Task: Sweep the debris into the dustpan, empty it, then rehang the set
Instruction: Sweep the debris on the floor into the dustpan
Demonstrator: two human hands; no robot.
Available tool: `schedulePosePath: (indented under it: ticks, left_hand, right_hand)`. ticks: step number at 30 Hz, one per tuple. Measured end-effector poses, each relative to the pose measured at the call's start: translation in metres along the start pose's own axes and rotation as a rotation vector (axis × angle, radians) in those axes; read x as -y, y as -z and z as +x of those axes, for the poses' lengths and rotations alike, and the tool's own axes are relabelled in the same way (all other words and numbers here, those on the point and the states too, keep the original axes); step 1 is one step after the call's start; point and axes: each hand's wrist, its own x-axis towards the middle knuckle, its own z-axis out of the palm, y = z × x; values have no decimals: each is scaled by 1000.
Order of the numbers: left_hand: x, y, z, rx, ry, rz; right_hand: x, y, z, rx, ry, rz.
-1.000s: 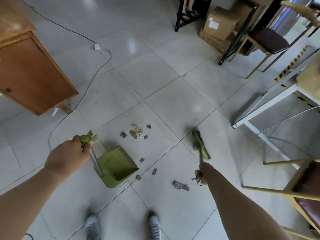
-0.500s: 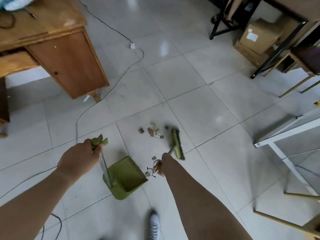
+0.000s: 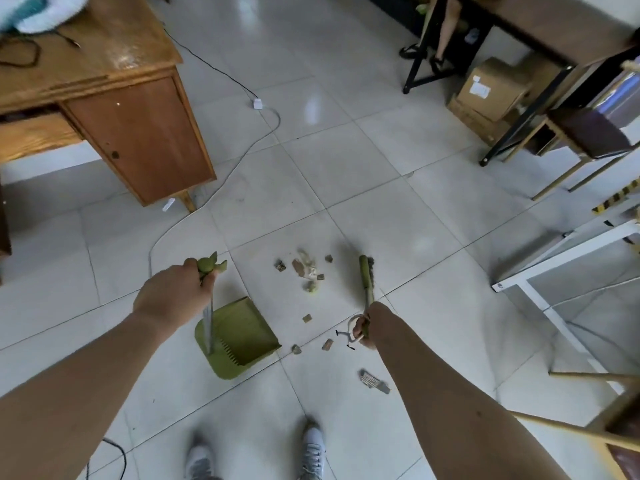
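Green dustpan [image 3: 242, 336] sits empty on tiles beside scattered debris [image 3: 306, 270].

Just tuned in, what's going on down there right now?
A person is mid-sweep on a tiled floor. The left hand holds the handle of a green dustpan resting on the floor; the right hand grips a green broom. The debris lies between them, none visibly in the pan.

Green dustpan [image 3: 242, 341], broom [image 3: 365, 275], scattered debris [image 3: 306, 268]
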Motion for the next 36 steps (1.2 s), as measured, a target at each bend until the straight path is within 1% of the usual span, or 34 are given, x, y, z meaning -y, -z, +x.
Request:
schedulePosePath:
  ticks: [6,8,11,14,16,19,25,29,32,35,36]
  left_hand:
    - [19,1,36,-25,-180,14]
    - [32,0,45,-18,-232,-8]
    - [56,-2,54,-33,-308,-10]
    - [81,-3,64,-54,-374,11]
    - [92,-2,69,-58,-407,22]
    - [108,0,75,-60,-442,18]
    - [140,4,81,-43,-440,8]
    - [169,12,83,-58,-378,-10]
    - [193,20,92,-56,-330,-32]
    - [212,22,112,-65,-332,-43]
    - [220,21,119,-58,-329,-40]
  right_hand:
    - [-42,56,-2,-172,28,-78]
    - [-66,58,-5,-246,10,-44]
    - [-106,41,-7,-305,-50,10]
    - [-142,4,-6,-277,-120,107]
    - [-159,-24,-5,-293,-162,161]
    - [-170,-67,-6,-265,-215,262]
    - [-140,-157,-20,-147,-245,408]
    - [-102,-213,-28,-11,-215,507]
    - [-81,-245,-32,33,-180,453]
    - [-58,-274,-36,27,-126,520]
    - [-51,-283,-36,23,-105,504]
